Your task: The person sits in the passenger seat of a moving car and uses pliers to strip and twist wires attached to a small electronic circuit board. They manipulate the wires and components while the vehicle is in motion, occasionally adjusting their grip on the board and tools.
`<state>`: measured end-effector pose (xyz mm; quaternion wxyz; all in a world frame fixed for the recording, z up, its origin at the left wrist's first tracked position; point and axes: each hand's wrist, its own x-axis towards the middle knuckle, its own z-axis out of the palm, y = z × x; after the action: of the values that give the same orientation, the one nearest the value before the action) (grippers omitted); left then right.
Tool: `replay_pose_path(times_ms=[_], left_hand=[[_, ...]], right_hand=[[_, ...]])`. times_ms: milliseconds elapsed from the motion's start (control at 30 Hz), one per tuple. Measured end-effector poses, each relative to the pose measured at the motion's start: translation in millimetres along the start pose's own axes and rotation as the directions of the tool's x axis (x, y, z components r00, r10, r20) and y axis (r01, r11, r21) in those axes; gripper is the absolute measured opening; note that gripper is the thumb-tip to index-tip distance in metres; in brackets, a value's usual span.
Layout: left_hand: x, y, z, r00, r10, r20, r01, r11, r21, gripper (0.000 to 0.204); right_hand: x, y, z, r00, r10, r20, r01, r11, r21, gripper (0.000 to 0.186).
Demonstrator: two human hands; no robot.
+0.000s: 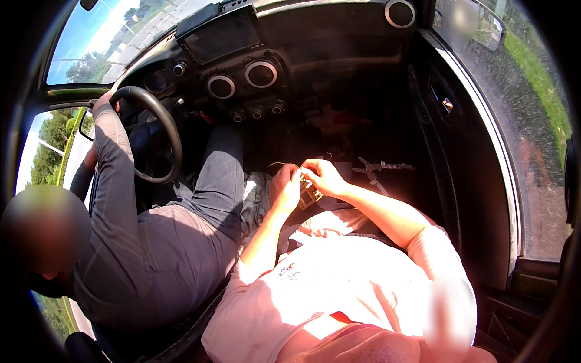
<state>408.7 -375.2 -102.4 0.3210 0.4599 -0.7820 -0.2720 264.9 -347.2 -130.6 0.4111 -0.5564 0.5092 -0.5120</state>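
My left hand (284,186) and my right hand (324,176) meet above my lap, both closed with fingertips pinched together. A thin yellowish wire (276,163) sticks out to the left from the fingertips of my left hand. What my right fingertips pinch is too small to make out. Just below and between the hands, a small circuit board (308,196) with gold and dark parts is partly covered by my fingers. Right of my right hand lies a light-coloured tool with spread arms (376,171), its kind unclear.
I sit in a car's passenger seat, with the door (466,151) on my right. A driver in a grey sleeve (115,139) holds the steering wheel (172,136) on my left. Ahead are the dashboard screen (223,37) and round air vents (261,74). The footwell is in deep shadow.
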Motion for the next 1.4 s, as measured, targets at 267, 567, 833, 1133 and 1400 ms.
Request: replay_pose_path(times_ms=[267, 567, 833, 1133, 1400], left_hand=[[7.4, -27.5, 1.2, 0.942, -0.120, 0.313, 0.284, 0.784, -0.552, 0.018], [2.4, -3.2, -10.2, 0.959, 0.280, 0.034, -0.281, 0.959, 0.032, 0.016], [13.1, -6.2, -20.8, 0.847, 0.529, 0.044, -0.530, 0.838, 0.129, 0.003], [7.7, -24.3, -10.3, 0.990, 0.050, 0.131, -0.028, 0.986, -0.163, 0.016], [4.3, -27.9, -2.9, 0.963, -0.098, 0.251, 0.197, 0.893, -0.404, 0.016]], right_hand=[[0.5, -14.6, -3.2, 0.994, -0.102, 0.045, 0.109, 0.972, -0.210, 0.014], [4.5, -6.7, -4.7, 0.992, 0.104, 0.071, -0.108, 0.992, 0.061, 0.014], [8.6, -0.7, -5.2, 0.992, 0.090, 0.086, -0.088, 0.996, -0.031, 0.014], [2.5, -19.5, -0.3, 0.995, -0.064, 0.081, 0.076, 0.985, -0.154, 0.018], [-0.7, -18.4, -2.7, 0.997, 0.042, 0.062, -0.034, 0.991, -0.129, 0.017]])
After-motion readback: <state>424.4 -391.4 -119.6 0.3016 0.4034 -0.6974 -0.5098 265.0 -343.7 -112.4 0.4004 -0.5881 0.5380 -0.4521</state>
